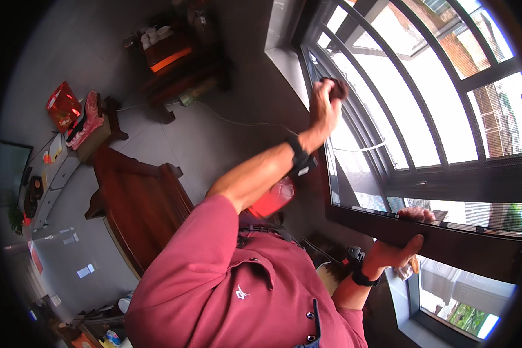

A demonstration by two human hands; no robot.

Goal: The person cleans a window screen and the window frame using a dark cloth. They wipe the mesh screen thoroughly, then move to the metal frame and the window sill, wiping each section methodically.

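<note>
My left hand [326, 106] holds a bunched dark brown cloth [339, 89] near the glass and frame of a window, towards the upper middle; it is slightly blurred. A dark band with a small box sits on that wrist. My right hand [396, 254], at the lower right, grips the dark window frame [465, 256], its fingers over the far edge and its thumb on the near face. The window's glass pane [352, 174] lies between the two hands. Beyond it are dark window bars [411, 98] and mesh.
A wooden bench [135, 204] stands at the left, with a red plastic container [274, 198] below my left forearm. A wooden table [169, 50] bearing white cups is at the top. A thin cable [248, 124] crosses the tiled floor. A second window [461, 300] is at the lower right.
</note>
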